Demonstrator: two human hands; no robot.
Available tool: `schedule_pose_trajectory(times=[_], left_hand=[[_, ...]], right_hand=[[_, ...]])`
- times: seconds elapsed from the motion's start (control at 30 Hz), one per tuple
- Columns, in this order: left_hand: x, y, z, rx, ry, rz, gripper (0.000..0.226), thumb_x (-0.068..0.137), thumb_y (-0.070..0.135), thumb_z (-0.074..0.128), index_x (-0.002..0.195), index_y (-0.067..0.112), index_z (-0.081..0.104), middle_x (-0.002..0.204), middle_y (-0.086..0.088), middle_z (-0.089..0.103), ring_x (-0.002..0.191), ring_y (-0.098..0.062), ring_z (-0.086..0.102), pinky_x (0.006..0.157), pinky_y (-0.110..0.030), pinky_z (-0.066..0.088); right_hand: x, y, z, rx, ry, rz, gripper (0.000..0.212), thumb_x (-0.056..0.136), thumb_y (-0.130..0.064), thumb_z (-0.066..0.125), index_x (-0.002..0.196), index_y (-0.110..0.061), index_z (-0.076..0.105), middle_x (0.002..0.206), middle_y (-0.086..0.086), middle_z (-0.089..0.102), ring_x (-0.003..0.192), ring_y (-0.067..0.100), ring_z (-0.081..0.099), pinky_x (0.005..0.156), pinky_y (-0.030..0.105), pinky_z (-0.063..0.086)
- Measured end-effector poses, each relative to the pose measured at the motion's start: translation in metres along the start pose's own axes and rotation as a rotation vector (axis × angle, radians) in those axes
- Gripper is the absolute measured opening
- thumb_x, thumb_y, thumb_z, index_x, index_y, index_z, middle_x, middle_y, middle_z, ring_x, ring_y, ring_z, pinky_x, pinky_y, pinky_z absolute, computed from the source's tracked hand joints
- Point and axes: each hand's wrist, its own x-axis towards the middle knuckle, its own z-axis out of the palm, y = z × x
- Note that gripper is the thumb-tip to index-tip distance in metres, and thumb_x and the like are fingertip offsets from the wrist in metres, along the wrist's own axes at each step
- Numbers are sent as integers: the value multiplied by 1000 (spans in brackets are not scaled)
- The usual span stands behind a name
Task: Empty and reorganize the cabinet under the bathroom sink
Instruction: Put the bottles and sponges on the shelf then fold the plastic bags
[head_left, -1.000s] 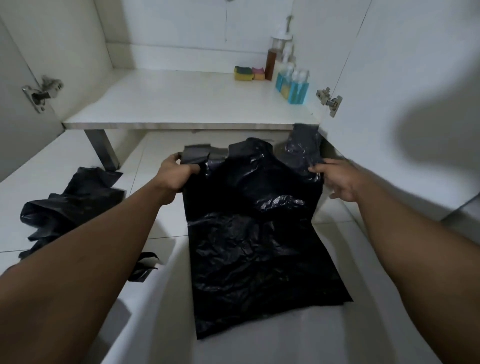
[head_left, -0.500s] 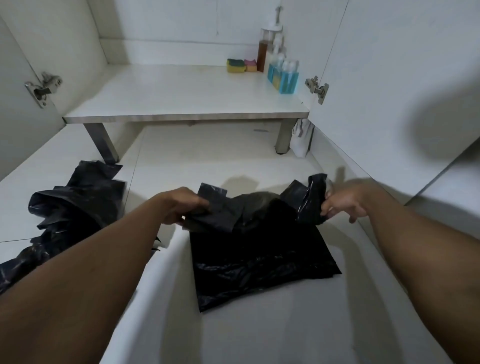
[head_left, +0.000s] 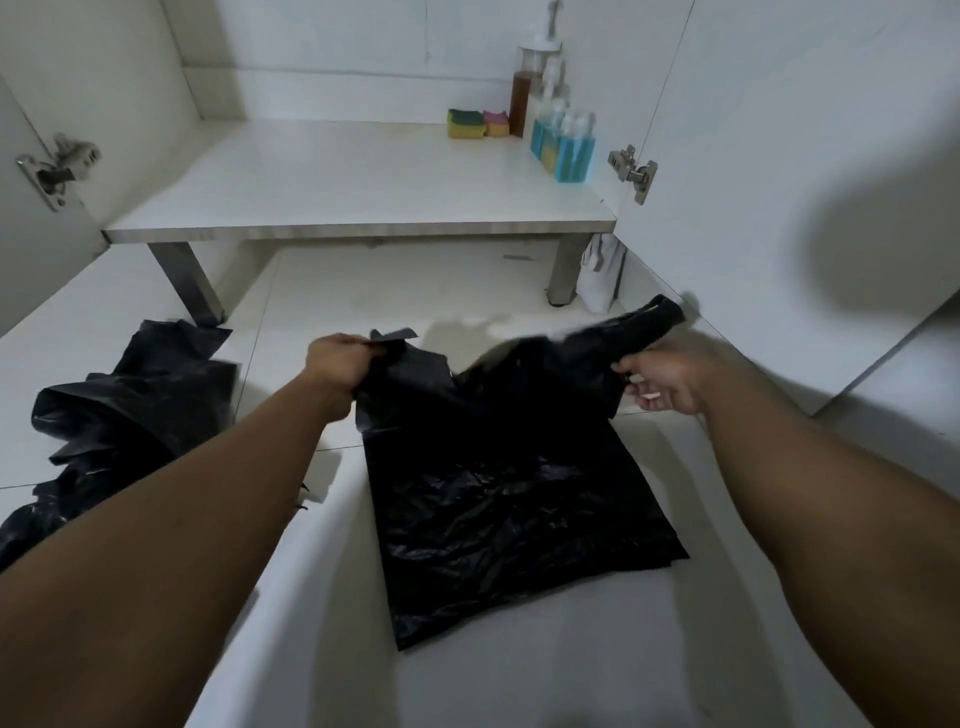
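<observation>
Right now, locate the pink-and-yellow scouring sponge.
Head view: the pink-and-yellow scouring sponge lies right-rear on the white cabinet shelf, between a green-and-yellow sponge and an amber pump bottle.

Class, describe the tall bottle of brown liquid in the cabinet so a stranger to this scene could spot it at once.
Start at the white cabinet shelf and go to its back right corner, where bottles and sponges are grouped. The tall bottle stands just right of the sponges, behind the blue bottles. It is the tallest there and alone holds brown liquid.
</observation>
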Motion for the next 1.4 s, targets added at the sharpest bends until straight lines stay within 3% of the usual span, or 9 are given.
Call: schedule_pose_trajectory(times=[0.13,0.2,0.3,0.37,0.53,0.67,1.07,1.23,1.4], left_hand=[[17,21,4,-141,94,31,28,88,20,71,113,10,63,87,-4,65,69,-16,60,59,-29,50],[27,24,6,-52,-1,133,34,94,33,64,123,18,55,106,-1,66,84,-12,63,70,-25,50],[46,14,-4,429,-75,265,97,80,71,61,154,33,12,156,-9,36,134,-29,46,111,-47,36],[49,-4,-7,700,50,301,112,73,79,59,154,32,-2,162,-9,20,144,-35,29,114,-59,24],[34,-76,6,978,-64,161,102,63,67,73,143,17,35,135,-16,49,122,-38,50,101,-51,46],[36,-97,6,954,-191,77,79,69,51,81,134,16,52,127,-11,61,115,-32,58,103,-43,46],[30,-109,-6,1182,-163,249,75,76,52,75,140,26,47,154,-9,27,138,-37,27,111,-50,34],[28,-111,-4,1383,-276,232,81,78,64,67,147,34,37,157,-1,25,138,-36,26,107,-53,35],[20,-113,-5,1326,-128,405,81,71,68,67,138,27,44,148,-5,34,131,-32,34,103,-51,36]], right_hand=[[28,-26,19,99,171,-139,3,97,-16,56,97,-19,56,83,8,53,56,11,42,52,24,31],[39,-38,26,190,195,-224,22,97,-20,56,119,-18,56,95,8,58,66,15,51,55,26,44],[58,-42,32,188,317,-302,51,97,-17,54,145,-14,37,121,4,57,95,24,60,77,38,58],[69,-25,36,14,471,-333,47,94,-15,56,139,-9,44,126,10,59,107,32,59,91,41,50],[78,58,58,-544,210,8,74,80,-39,70,136,2,43,137,24,48,122,39,51,104,38,42],[71,70,55,-516,142,51,78,80,-45,69,135,5,44,134,22,53,117,36,56,91,37,50],[64,72,56,-578,236,-198,52,77,-38,67,119,-15,49,121,17,50,111,37,54,94,46,49],[71,77,67,-892,52,-22,70,84,-48,60,144,-20,39,138,14,34,129,39,35,109,53,32],[54,70,79,-946,288,-252,60,81,-48,62,130,-17,46,132,11,39,124,35,36,99,58,35]])
